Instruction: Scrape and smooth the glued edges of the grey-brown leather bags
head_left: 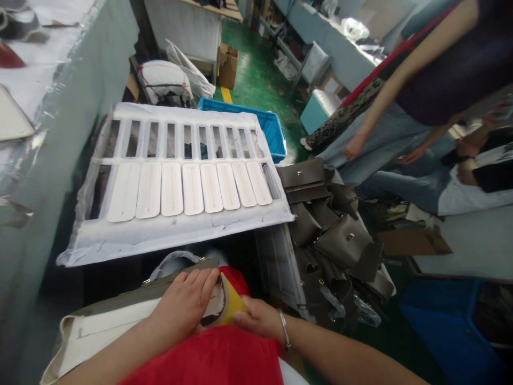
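At the bottom centre, my right hand grips a yellow roll, with the thumb and fingers closed on its outer edge. My left hand lies over the near side of the roll, fingers together and bent at its rim; whether they hold anything is hidden. Beneath my left forearm is a cream panel with a dark line on it, beside a grey-green bag piece with a plastic-wrapped handle. Ahead, a white slotted rack bears several white rounded strips in a row.
A pile of dark bags lies right of the rack. Behind the rack is a blue crate; a blue bin stands at lower right. People stand and sit at right. A bench runs along the left.
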Demonstrator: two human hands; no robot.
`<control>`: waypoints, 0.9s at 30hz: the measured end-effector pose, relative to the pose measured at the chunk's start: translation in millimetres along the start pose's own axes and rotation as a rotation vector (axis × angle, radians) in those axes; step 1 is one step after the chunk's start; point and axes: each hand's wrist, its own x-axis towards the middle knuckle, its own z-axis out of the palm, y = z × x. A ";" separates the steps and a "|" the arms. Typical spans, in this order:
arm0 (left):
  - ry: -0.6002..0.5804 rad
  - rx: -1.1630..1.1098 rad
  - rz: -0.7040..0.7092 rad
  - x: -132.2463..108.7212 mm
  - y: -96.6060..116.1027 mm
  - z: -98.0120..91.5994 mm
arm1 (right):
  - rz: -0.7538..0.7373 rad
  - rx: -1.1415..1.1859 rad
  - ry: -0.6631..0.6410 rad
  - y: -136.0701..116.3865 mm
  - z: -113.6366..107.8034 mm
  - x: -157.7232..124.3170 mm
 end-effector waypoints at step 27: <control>-0.019 -0.237 0.052 -17.2 -7.9 -18.6 | -0.213 0.627 0.699 -47.4 37.0 -45.2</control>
